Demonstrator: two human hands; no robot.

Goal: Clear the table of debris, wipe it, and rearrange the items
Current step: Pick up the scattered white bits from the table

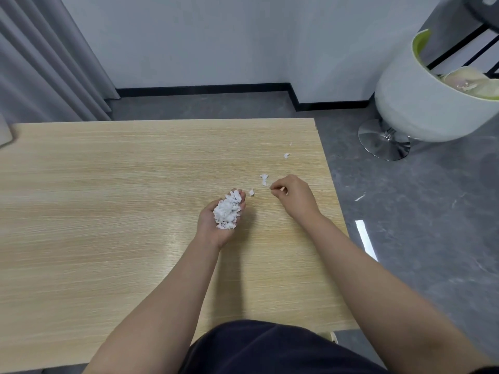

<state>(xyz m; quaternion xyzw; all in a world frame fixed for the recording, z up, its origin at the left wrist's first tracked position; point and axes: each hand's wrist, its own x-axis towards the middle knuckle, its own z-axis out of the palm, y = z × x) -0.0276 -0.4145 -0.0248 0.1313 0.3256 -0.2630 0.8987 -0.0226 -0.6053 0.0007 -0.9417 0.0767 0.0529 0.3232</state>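
My left hand (216,225) lies palm up on the light wooden table (108,198), cupping a pile of white paper scraps (227,209). My right hand (293,195) hovers near the table's right edge, its fingertips pinched on what looks like a tiny white scrap. Loose scraps lie on the table nearby: one (251,192) between my hands, a larger one (264,179) just left of my right fingers, and two small ones (286,156) further back.
A white swivel chair (421,109) with a chrome base stands on the grey floor to the right of the table. A pale object (4,133) sits at the table's far left edge. Grey curtains hang at the back left.
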